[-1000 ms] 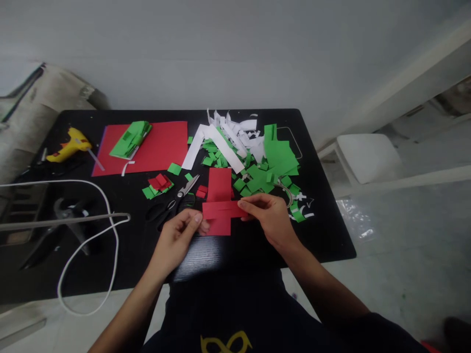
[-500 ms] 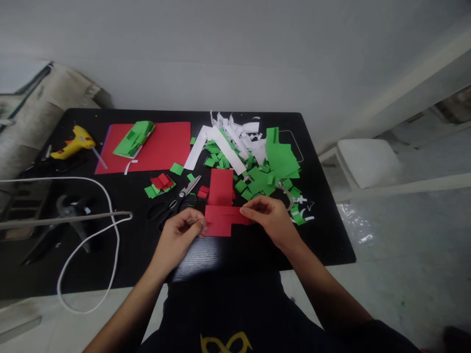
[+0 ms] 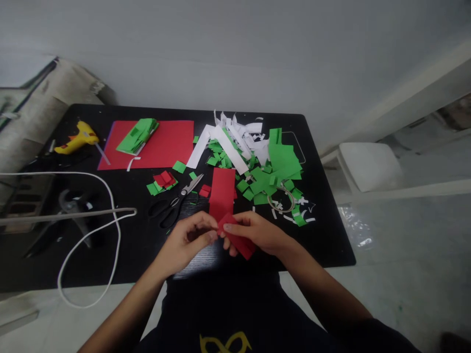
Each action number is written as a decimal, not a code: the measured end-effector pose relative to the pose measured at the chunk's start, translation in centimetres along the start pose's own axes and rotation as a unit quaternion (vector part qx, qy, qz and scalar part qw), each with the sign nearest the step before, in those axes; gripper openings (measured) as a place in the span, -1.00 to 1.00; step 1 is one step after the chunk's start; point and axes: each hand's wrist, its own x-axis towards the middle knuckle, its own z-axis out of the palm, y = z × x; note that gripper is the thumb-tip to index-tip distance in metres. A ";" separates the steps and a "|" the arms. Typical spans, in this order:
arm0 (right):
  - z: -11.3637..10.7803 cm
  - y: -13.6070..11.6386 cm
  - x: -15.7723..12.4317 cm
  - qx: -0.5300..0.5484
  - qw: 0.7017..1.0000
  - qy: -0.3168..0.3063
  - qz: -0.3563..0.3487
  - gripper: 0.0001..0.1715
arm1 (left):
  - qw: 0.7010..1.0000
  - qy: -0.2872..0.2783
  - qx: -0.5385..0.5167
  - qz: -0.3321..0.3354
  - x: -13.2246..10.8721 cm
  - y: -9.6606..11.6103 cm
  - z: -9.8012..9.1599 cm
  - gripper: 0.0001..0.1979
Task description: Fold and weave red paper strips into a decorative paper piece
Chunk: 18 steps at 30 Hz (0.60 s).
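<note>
My right hand [image 3: 253,233] grips a red paper piece [image 3: 241,241], thumb on top and fingertips showing below its edge. The paper is tilted, its lower end pointing toward me, and looks layered or folded. My left hand [image 3: 193,240] is closed at the upper left corner of that paper, thumb and fingers pinched together. Just beyond my hands lies a red paper strip [image 3: 222,191], flat on the table. Black-handled scissors [image 3: 176,200] rest open to its left, near small red paper pieces [image 3: 205,190].
Green paper scraps [image 3: 263,181] and white paper strips [image 3: 235,139] are heaped at the back right. A tape ring [image 3: 281,199] lies among scraps. Red sheets [image 3: 169,147] carry folded green paper [image 3: 138,136]. At left are a yellow glue gun [image 3: 79,138] and a looped white cable [image 3: 117,235].
The red pieces lying flat between my hands are now lifted together and turned diagonally in my right hand. My left hand has moved right to their corner.
</note>
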 end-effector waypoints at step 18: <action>0.9 0.5 -0.1 0.087 0.996 0.014 0.026 -0.53 | 0.992 0.098 0.022 0.071 0.1 0.5 0.8 -0.87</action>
